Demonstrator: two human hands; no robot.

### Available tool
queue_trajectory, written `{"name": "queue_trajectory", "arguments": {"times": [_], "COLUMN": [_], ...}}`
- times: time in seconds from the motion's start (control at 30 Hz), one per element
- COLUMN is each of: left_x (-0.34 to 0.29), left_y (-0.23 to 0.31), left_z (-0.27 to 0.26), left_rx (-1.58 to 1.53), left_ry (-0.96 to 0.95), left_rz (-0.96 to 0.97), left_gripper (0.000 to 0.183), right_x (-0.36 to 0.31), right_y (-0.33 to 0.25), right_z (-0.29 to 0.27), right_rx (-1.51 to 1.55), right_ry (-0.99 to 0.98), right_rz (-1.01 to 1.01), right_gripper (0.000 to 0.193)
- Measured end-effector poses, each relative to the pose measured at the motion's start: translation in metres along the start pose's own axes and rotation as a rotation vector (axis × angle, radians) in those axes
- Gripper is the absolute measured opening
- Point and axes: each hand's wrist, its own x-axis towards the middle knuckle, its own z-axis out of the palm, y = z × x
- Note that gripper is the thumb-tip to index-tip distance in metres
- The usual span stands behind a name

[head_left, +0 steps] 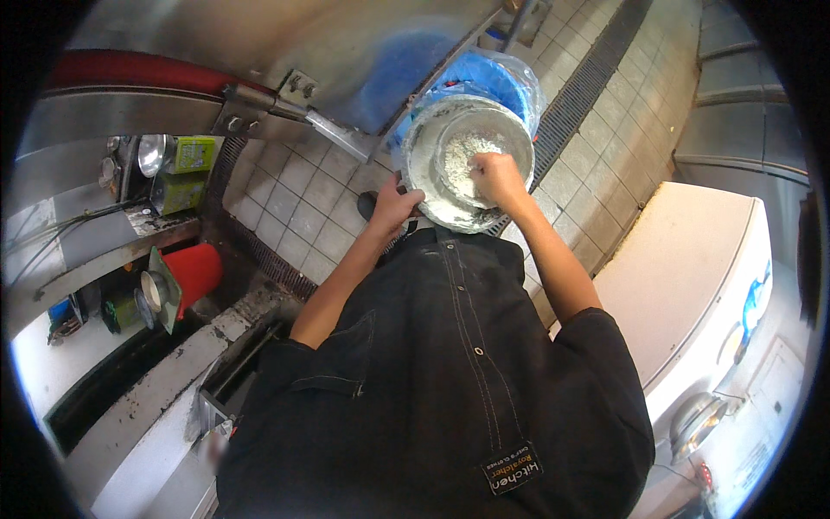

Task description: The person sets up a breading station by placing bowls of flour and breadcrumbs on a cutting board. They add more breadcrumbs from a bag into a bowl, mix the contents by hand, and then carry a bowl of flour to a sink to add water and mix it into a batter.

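Note:
A round metal basin (422, 160), its inside smeared with white, is held in front of my body. Clumps of white crumbly food (460, 157) lie in its middle. My left hand (396, 206) grips the basin's near left edge, with the thumb at the rim. Down inside the basin is my right hand (500, 179), its fingers curled at the white crumbs. What those fingers hold, if anything, is hidden. Just beyond and partly under the basin, a blue plastic bag (493, 76) lines a bin.
A steel counter (285, 35) stands at the upper left. Tiled floor (333, 246) with a long drain grate (596, 65) runs alongside. To the right is a white cabinet (674, 268). A red container (192, 270) and green tins (186, 173) sit at the left.

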Motion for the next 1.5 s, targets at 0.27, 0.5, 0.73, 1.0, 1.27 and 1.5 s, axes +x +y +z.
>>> {"name": "queue_trajectory", "arguments": {"times": [0.27, 0.5, 0.73, 1.0, 1.27, 1.5], "left_x": [0.000, 0.003, -0.001, 0.004, 0.007, 0.008], "left_y": [-0.002, -0.002, 0.003, 0.005, -0.001, 0.000], "left_z": [0.000, 0.000, 0.004, 0.003, 0.001, 0.003], "left_rx": [-0.056, -0.016, -0.017, -0.033, -0.047, -0.061], "left_ry": [-0.005, 0.011, 0.028, 0.013, 0.020, 0.008], "left_rz": [-0.004, 0.012, 0.004, -0.005, 0.039, 0.024], "left_gripper": [0.073, 0.074, 0.075, 0.075, 0.071, 0.073], "right_x": [0.005, -0.008, 0.017, -0.007, 0.010, 0.007], "right_y": [-0.006, -0.028, -0.024, -0.023, -0.009, -0.006], "right_z": [-0.030, -0.008, -0.014, 0.003, -0.012, -0.009], "right_rx": [0.170, -0.067, 0.104, -0.140, 0.060, -0.233], "right_ry": [0.020, -0.020, 0.052, 0.047, 0.183, 0.078], "right_rz": [0.073, 0.042, 0.081, -0.240, -0.047, -0.024], "right_gripper": [0.039, 0.031, 0.025, 0.023, 0.024, 0.026]}}
